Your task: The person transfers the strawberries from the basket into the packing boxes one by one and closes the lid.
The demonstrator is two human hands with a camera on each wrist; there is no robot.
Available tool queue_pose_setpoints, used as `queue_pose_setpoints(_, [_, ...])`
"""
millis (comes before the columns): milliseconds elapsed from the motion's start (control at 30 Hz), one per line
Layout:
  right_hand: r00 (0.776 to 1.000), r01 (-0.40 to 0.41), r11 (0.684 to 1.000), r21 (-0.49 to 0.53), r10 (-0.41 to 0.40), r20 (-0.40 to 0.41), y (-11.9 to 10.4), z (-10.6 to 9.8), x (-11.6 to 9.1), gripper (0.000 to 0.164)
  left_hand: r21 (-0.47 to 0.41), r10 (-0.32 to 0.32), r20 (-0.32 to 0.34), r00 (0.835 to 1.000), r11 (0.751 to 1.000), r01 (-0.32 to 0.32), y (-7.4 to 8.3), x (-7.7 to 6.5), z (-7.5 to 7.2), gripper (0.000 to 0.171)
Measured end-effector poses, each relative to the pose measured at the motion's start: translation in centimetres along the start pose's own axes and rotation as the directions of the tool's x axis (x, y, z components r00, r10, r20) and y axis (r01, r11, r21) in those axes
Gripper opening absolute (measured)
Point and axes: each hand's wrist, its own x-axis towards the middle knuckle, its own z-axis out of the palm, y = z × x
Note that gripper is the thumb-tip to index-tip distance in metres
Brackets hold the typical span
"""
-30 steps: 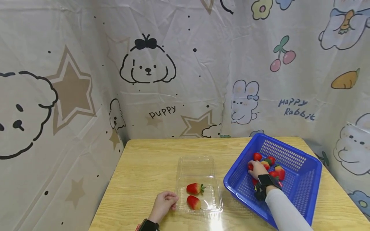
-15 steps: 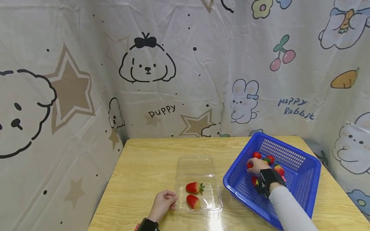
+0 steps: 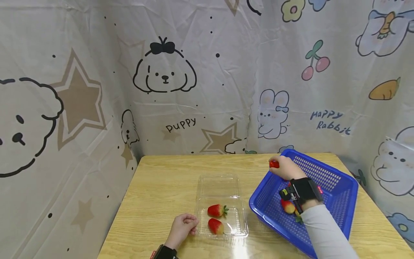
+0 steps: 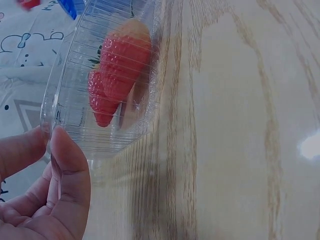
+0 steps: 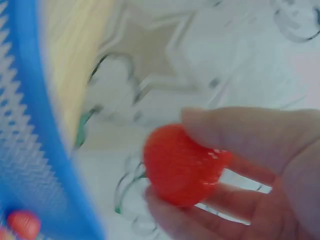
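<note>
My right hand [image 3: 287,168] holds a red strawberry [image 5: 182,162] between thumb and fingers, over the left rim of the blue basket [image 3: 336,171]. Several strawberries lie in that basket, such as one strawberry [image 3: 287,206] below the wrist, others hidden by the arm. With thumb and finger my left hand [image 3: 182,227] pinches the left rim of a clear plastic clamshell box [image 3: 237,216], its lid folded back. Two strawberries lie on their sides in the box: the upper strawberry [image 3: 216,210] shows green leaves, the lower strawberry [image 3: 215,226] has a pale end.
Both the box and the basket stand on a light wooden table [image 3: 161,187], the basket at the right. A printed cloth curtain [image 3: 194,108] hangs behind and at the sides.
My right hand has risen from inside the basket to its left rim, carrying a strawberry up with it. The left hand and the box have stayed in place.
</note>
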Motion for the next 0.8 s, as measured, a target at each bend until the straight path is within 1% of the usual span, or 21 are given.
queue_pose_setpoints(100, [0.990,0.106,0.994,0.036,-0.103,-0.092,-2.2,0.1,0.2,0.035,0.005,0.009,-0.015,1.000,1.000,-0.009,-0.4,0.1,0.0,0.018])
queue_pose_setpoints(200, [0.971,0.201,0.976,0.083,-0.188,-0.148,-4.1,0.9,0.4,0.036,-0.002,0.057,-0.016,0.998,0.998,-0.057,-1.0,0.2,-0.1,0.019])
queue_pose_setpoints(233, [0.963,0.231,0.968,0.098,-0.214,-0.162,-4.7,1.2,0.5,0.036,-0.016,0.100,-0.003,0.995,0.995,-0.100,-1.2,0.2,-0.2,0.018])
queue_pose_setpoints(333, [0.939,0.307,0.941,0.140,-0.276,-0.207,-6.5,2.6,0.9,0.037,-0.027,0.132,-0.001,0.991,0.991,-0.132,-1.5,0.2,-0.3,0.019])
queue_pose_setpoints(433, [0.913,0.370,0.914,0.167,-0.324,-0.249,-8.0,4.3,1.4,0.036,-0.018,0.095,-0.009,0.995,0.995,-0.096,-1.4,0.3,-0.3,0.019])
queue_pose_setpoints(467, [0.904,0.391,0.904,0.171,-0.341,-0.258,-8.4,5.0,1.6,0.036,-0.004,0.054,-0.022,0.998,0.999,-0.054,-1.3,0.2,-0.2,0.020])
queue_pose_setpoints(533, [0.896,0.416,0.890,0.185,-0.367,-0.250,-9.3,6.4,1.7,0.036,0.007,0.028,-0.025,0.999,1.000,-0.028,-1.2,0.3,-0.1,0.019])
queue_pose_setpoints(600, [0.893,0.432,0.881,0.192,-0.389,-0.224,-10.1,8.1,1.7,0.036,0.010,0.009,-0.026,1.000,1.000,-0.008,-1.1,0.3,-0.1,0.019])
queue_pose_setpoints(733, [0.884,0.465,0.868,0.175,-0.446,-0.139,-11.1,11.3,1.6,0.036,0.010,0.011,-0.026,1.000,1.000,-0.010,-1.1,0.3,0.0,0.019])
queue_pose_setpoints(800, [0.874,0.486,0.859,0.162,-0.478,-0.087,-11.4,12.8,1.6,0.035,0.015,0.009,-0.028,1.000,1.000,-0.008,-1.1,0.3,0.0,0.019])
